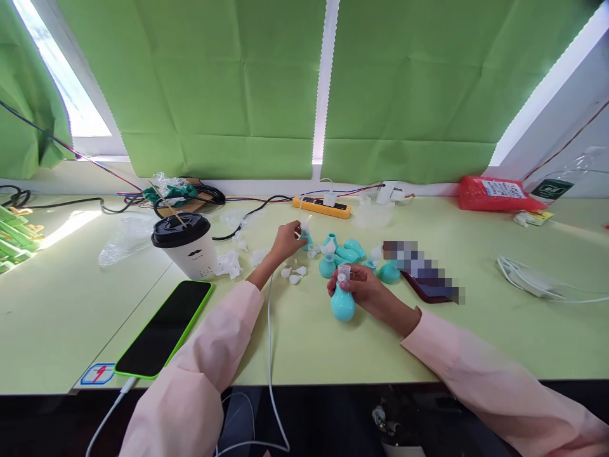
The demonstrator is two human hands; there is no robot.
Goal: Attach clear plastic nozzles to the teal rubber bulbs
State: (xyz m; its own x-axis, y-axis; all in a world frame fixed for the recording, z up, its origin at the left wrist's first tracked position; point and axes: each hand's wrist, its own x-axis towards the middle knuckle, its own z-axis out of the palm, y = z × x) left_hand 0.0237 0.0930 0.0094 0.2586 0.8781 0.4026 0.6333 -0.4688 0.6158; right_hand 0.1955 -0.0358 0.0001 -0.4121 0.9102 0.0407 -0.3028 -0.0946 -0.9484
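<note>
My right hand (359, 284) is closed around the neck of a teal squeeze bulb (342, 304) with a clear plastic cup-like top (344, 271). The bulb's round end points down over the near part of the table. Further off and to the left, my left hand (287, 240) pinches another teal bulb (307, 242) with a clear top, partly hidden by the fingers. Between the hands lie several teal bulbs (348, 254), some fitted with clear or white tips. Small white teardrop-shaped pieces (295, 278) are scattered beside my left wrist.
At left stand a lidded paper cup (188, 251) and a green-cased phone (164, 330) with a white cable. A dark phone-like object (431, 289) lies right of the bulbs. Behind are a yellow power strip (321, 207) and a red package (497, 193). A white cable (269, 330) crosses the front edge.
</note>
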